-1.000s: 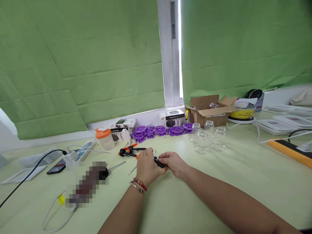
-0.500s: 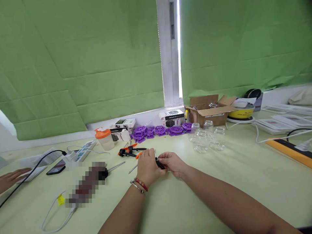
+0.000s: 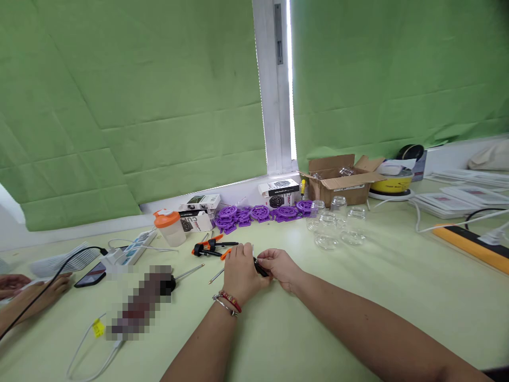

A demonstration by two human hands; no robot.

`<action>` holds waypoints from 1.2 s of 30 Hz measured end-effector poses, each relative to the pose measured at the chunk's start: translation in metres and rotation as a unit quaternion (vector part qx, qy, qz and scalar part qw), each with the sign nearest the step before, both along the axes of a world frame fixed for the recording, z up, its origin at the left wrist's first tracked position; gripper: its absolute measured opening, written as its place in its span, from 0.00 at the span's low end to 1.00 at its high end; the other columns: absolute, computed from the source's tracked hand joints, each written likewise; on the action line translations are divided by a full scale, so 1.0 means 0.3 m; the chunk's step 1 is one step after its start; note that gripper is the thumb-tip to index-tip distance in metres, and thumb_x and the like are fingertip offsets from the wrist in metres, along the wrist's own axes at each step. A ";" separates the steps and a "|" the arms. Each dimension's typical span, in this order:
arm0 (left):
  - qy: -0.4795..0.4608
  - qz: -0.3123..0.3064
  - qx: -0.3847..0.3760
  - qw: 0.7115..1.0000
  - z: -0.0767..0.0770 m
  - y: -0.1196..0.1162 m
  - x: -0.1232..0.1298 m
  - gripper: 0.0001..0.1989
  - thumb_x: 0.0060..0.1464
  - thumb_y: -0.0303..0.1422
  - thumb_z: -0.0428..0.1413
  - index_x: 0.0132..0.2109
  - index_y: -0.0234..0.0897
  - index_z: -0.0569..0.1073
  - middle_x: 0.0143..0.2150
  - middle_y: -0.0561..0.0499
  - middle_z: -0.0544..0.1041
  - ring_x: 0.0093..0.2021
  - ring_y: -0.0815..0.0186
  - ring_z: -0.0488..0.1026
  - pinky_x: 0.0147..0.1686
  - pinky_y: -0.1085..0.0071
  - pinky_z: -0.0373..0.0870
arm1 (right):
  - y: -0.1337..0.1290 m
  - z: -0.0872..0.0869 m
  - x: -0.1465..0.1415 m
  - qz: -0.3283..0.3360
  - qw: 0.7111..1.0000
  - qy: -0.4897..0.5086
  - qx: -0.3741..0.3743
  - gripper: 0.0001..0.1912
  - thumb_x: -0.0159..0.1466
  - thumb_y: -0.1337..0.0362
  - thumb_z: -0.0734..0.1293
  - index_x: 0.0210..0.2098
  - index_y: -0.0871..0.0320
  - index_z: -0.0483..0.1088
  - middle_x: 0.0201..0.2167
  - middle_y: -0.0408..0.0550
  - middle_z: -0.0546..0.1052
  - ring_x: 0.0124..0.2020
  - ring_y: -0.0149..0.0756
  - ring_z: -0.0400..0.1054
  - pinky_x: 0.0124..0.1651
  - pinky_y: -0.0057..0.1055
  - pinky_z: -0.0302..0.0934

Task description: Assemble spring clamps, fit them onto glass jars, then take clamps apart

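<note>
My left hand (image 3: 242, 270), with bracelets at its wrist, is closed around a black tool (image 3: 260, 267) with a thin metal rod. An orange part (image 3: 226, 254) shows beside its fingers; whether it belongs to the held tool I cannot tell. From the other side, my right hand (image 3: 280, 268) pinches the tool's black part with thumb and fingers. Just beyond my left hand lie black-and-orange tools (image 3: 210, 246) with metal rods. A thin metal rod (image 3: 217, 276) lies left of that hand. Further left is a pixelated object (image 3: 143, 302) with a metal shaft (image 3: 190, 271).
Purple plastic wheels (image 3: 260, 213) and printed boxes (image 3: 278, 193) line the back. Clear glass jars (image 3: 328, 231) and a cardboard box (image 3: 342, 188) stand right of them. An orange-lidded shaker (image 3: 169, 228), power strip (image 3: 137, 248) and phone (image 3: 90, 274) lie left, near another person's hands (image 3: 51, 292).
My hands have hardly moved and keep hold of the black tool. At the far left, the other person's hand has shifted right and a second hand now shows.
</note>
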State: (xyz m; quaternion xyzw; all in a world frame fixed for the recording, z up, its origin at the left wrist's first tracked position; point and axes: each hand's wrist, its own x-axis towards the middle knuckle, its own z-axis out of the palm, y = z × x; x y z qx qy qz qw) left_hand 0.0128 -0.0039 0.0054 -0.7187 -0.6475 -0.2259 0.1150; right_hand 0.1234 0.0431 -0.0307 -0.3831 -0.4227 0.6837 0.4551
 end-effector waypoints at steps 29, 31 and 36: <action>0.027 0.013 -0.007 1.000 0.001 0.002 -0.006 0.23 0.33 0.40 0.58 0.37 0.38 0.60 0.38 0.45 0.68 0.42 0.54 0.65 0.40 0.63 0.59 | -0.039 0.010 -0.016 0.014 0.999 -0.033 -0.022 0.10 0.50 0.63 0.68 0.19 0.60 0.63 0.13 0.38 0.67 0.18 0.27 0.61 0.24 0.25 0.52; 0.025 0.008 -0.003 1.000 -0.002 0.003 -0.008 0.24 0.33 0.41 0.59 0.37 0.38 0.59 0.38 0.46 0.68 0.42 0.54 0.65 0.40 0.63 0.59 | -0.035 0.006 -0.017 0.019 0.999 -0.032 -0.025 0.10 0.51 0.63 0.67 0.19 0.60 0.63 0.13 0.38 0.66 0.18 0.27 0.61 0.24 0.25 0.51; 0.012 0.004 0.006 1.000 -0.009 0.008 -0.014 0.27 0.31 0.43 0.60 0.38 0.39 0.59 0.37 0.47 0.68 0.41 0.56 0.65 0.39 0.64 0.59 | -0.014 -0.019 -0.019 0.025 0.999 -0.032 -0.035 0.10 0.53 0.64 0.65 0.19 0.60 0.62 0.13 0.37 0.65 0.18 0.27 0.62 0.24 0.25 0.53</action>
